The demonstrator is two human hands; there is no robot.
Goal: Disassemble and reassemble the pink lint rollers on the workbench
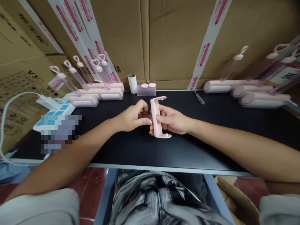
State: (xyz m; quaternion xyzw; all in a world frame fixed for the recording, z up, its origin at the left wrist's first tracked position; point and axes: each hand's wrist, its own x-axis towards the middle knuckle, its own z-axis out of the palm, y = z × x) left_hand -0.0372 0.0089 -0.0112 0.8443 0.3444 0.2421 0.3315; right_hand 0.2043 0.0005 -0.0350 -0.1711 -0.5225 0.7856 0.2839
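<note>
My right hand (173,119) is closed on a pale pink plastic bracket (157,125), a long trough-like piece with an arm at each end, held upright above the table. Thumb on its inner face, the fingers wrap behind it. Close against the bracket's left side, my left hand (133,117) pinches a small see-through piece (148,116). Most of that piece is hidden by the fingers and the bracket, so its kind cannot be made out. Behind the hands stand a white cardboard tube (132,83) and a translucent pinkish block (146,90) with two round pink caps on top.
Several pink holders with clear tubes and heart-shaped loops (103,92) stand at the back left; similar ones (262,97) stand at the right. A small screwdriver (199,97) lies on the black table (140,153). A white power strip (56,114) with a cable sits left. Cardboard boxes (168,43) wall the back.
</note>
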